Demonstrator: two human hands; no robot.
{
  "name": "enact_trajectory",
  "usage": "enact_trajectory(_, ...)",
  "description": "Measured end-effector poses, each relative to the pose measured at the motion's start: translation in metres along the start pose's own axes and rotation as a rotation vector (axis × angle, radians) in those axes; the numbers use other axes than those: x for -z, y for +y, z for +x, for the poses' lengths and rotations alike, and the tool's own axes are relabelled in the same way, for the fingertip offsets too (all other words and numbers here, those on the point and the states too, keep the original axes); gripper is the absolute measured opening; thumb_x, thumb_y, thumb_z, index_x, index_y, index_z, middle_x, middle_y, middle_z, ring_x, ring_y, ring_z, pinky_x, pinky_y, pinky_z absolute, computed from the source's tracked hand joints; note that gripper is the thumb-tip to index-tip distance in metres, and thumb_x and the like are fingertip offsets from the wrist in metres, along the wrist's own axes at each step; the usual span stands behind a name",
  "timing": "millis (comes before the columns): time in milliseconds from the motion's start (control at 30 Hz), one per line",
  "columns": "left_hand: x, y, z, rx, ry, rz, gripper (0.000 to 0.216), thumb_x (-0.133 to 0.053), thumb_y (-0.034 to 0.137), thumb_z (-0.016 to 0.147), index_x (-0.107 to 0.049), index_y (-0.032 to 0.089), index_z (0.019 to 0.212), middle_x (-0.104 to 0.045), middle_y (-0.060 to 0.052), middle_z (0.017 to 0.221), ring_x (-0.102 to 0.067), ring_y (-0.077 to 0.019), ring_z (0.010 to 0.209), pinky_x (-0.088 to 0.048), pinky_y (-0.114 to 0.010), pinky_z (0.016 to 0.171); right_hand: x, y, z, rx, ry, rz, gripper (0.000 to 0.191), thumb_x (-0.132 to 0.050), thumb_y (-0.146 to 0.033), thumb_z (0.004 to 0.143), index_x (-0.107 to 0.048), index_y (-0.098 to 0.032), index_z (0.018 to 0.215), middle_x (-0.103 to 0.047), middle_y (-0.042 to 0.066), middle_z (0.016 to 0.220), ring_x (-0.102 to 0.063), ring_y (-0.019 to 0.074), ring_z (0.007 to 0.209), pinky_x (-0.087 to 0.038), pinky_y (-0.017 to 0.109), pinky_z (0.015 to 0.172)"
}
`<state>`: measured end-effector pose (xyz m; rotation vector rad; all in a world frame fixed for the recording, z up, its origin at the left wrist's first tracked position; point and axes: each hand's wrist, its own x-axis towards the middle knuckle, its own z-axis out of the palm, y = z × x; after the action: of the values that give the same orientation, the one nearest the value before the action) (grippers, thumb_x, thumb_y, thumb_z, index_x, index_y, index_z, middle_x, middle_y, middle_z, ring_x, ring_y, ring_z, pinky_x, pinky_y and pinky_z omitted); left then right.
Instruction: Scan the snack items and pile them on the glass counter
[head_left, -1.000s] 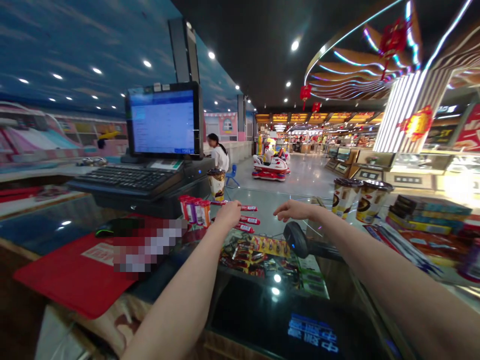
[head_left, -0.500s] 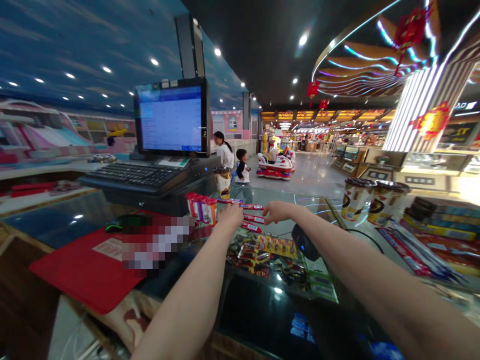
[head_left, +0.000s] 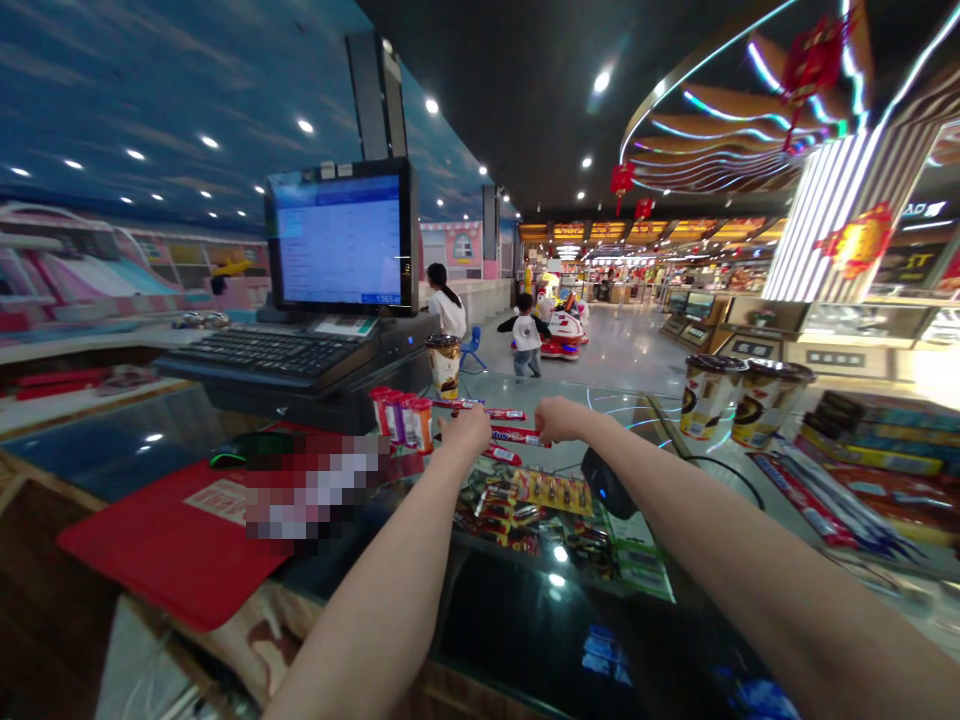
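Note:
On the glass counter, several red candy rolls (head_left: 506, 413) lie in a row one behind another. A middle candy roll (head_left: 517, 436) spans the gap between my two hands. My right hand (head_left: 561, 420) has its fingers curled and pinches the right end of this roll. At its left end is my left hand (head_left: 466, 430), its fingers closed and covering that end. The nearest candy roll (head_left: 501, 455) lies just below, partly behind my left wrist. Left of my left hand stand several small red, purple and orange tubes (head_left: 405, 422).
A monitor (head_left: 341, 240) and keyboard (head_left: 266, 350) stand left, beyond a red mat (head_left: 165, 540). A lidded cup (head_left: 444, 367) sits behind the tubes; two more cups (head_left: 709, 397) stand right. A black device (head_left: 609, 482) is under my right forearm. People are beyond the counter.
My right hand has moved slightly right and closed on the middle candy roll, which has shifted right. My left hand has barely moved. A child beyond the counter has moved right.

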<state>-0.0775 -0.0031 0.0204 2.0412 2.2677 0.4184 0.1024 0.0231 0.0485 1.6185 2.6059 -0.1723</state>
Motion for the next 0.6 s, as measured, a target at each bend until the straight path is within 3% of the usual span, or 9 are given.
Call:
enact_trajectory(167, 0.000, 0.006, -0.001, -0.093, -0.022, -0.027, 0.035, -0.036, 0.024, 0.095, -0.063, 0.021, 0.118, -0.068, -0.013, 0.125, -0.059, -0.0304, 0.123, -0.025, -0.063, 0.112, 0.002, 0.016, -0.011, -0.028, -0.009, 0.033, 0.021, -0.067, -0.011, 0.074, -0.077, -0.016, 0.092, -0.078, 0.007, 0.084, -0.072, 0.0160, 0.077, -0.050, 0.020, 0.065)
enact_trajectory(367, -0.004, 0.015, -0.003, -0.247, -0.049, -0.045, 0.031, -0.048, 0.032, 0.092, -0.066, 0.025, 0.117, -0.069, -0.007, 0.125, -0.059, -0.0270, 0.122, -0.026, -0.056, 0.115, 0.001, 0.045, -0.024, -0.072, 0.114, 0.056, 0.019, -0.070, -0.019, 0.074, -0.076, -0.020, 0.093, -0.077, 0.006, 0.097, -0.071, 0.0208, 0.088, -0.049, 0.024, 0.067)
enact_trajectory(600, -0.011, 0.027, -0.007, -0.402, -0.035, -0.095, 0.029, -0.051, 0.032, 0.092, -0.069, 0.028, 0.115, -0.073, -0.003, 0.117, -0.061, -0.0247, 0.118, -0.035, -0.045, 0.110, -0.008, 0.079, -0.045, -0.062, 0.226, 0.417, 0.016, -0.063, -0.013, 0.079, -0.072, -0.015, 0.092, -0.076, 0.004, 0.080, -0.069, 0.0135, 0.073, -0.049, 0.020, 0.066)
